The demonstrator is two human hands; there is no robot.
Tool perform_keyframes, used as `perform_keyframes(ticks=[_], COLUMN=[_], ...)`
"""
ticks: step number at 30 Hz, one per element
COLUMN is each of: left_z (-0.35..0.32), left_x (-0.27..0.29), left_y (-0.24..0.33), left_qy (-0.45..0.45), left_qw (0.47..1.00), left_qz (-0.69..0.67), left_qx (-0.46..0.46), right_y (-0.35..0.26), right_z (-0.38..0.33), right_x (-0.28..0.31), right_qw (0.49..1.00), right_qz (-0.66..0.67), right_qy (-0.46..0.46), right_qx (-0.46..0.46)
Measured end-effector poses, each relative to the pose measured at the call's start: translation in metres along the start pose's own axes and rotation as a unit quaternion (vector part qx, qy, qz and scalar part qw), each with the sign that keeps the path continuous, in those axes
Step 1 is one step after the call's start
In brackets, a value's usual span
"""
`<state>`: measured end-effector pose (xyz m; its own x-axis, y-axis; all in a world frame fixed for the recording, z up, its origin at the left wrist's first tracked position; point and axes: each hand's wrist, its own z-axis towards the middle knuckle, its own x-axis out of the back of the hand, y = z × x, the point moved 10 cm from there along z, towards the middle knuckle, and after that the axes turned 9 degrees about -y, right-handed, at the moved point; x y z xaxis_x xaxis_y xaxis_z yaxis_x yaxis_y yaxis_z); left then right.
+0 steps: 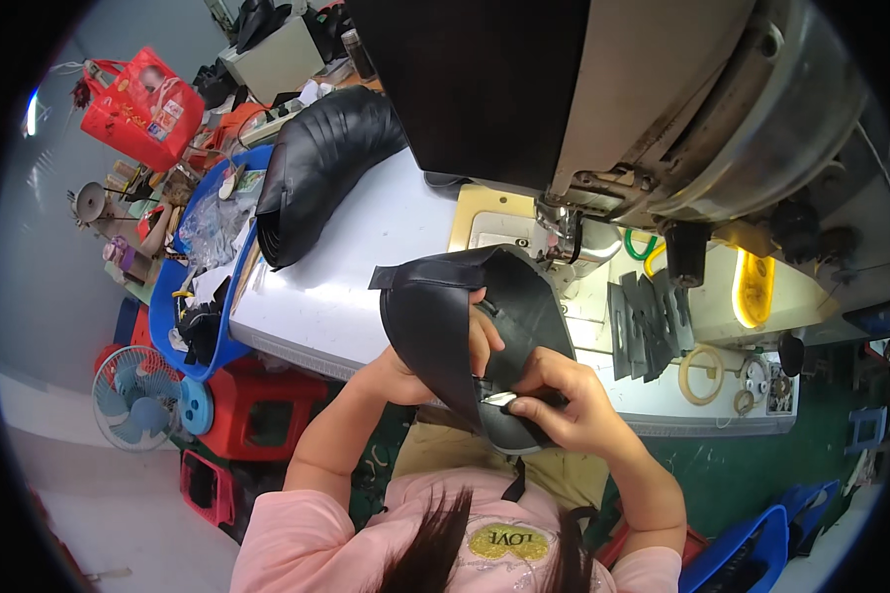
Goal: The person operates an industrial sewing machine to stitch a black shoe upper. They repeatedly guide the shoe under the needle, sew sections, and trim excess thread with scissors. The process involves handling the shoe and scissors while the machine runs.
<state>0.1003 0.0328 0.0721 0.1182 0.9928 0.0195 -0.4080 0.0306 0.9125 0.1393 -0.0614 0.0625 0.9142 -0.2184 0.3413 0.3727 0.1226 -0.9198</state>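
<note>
Black leather piece [435, 316] in both hands, red bag [133, 107] far left.

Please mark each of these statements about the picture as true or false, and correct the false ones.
1. Both hands hold one black leather piece. True: the left hand supports it from behind, and the right hand pinches the black leather piece at the front.
2. A stack of black leather pieces lies on the white table. True: the stack lies on the table, to the person's left.
3. The fan on the floor is red. False: the fan is light blue.
4. The bag hanging at the upper left is green. False: the bag is red.
5. The grey strips lie under the machine. True: the grey strips lie below the sewing machine.
</note>
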Motion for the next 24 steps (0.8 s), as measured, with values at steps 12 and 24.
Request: perform_keyframes(ticks=[12, 24], left_z=[-0.084, -0.069], left_x=[0.062, 0.037], left_y=[-0.074, -0.059], left_qy=[0.308, 0.355], left_qw=[0.832, 0.776], left_qz=[-0.459, -0.521], left_qx=[0.041, 0.001], right_y=[-0.006, 0.032], right_z=[0.0, -0.023], right_x=[0.067, 0.087], right_qw=[0.914, 0.909], right_qz=[-0.285, -0.177], right_qy=[0.254, 0.378], right_qx=[0.137, 0.004])
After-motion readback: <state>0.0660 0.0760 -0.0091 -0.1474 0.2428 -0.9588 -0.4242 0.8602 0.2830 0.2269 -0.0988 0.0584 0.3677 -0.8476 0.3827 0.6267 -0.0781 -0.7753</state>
